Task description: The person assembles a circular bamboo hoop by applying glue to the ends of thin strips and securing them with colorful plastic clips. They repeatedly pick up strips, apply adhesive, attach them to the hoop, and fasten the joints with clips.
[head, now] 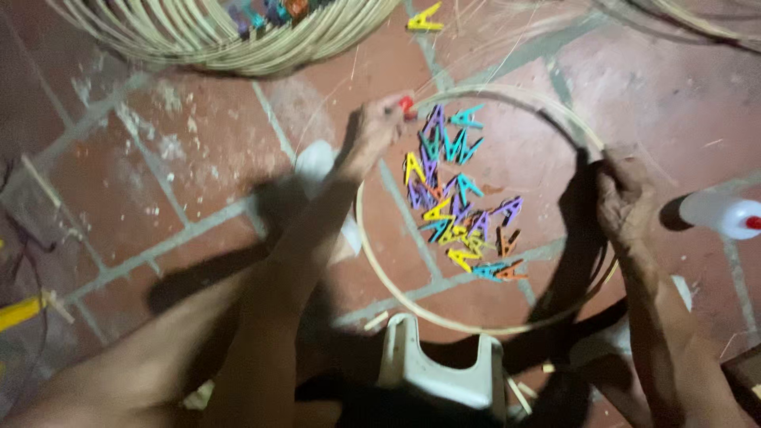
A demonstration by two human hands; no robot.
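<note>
One thin bamboo hoop [372,261] lies over the red tiled floor [182,182], held at two spots. The left hand [374,131] is pinched together on a red clip [406,105] at the hoop's far rim; the right hand [622,202] is clamped on the hoop's right side. Inside the ring sits one heap of coloured clips [460,198], roughly twenty, in purple, teal, yellow and orange. One yellow clip [424,20] lies apart beyond it, near a woven basket [222,36]. A white bottle with a red cap [721,215] lies right of the hoop, and a white plastic stool [440,368] stands at the near rim.
</note>
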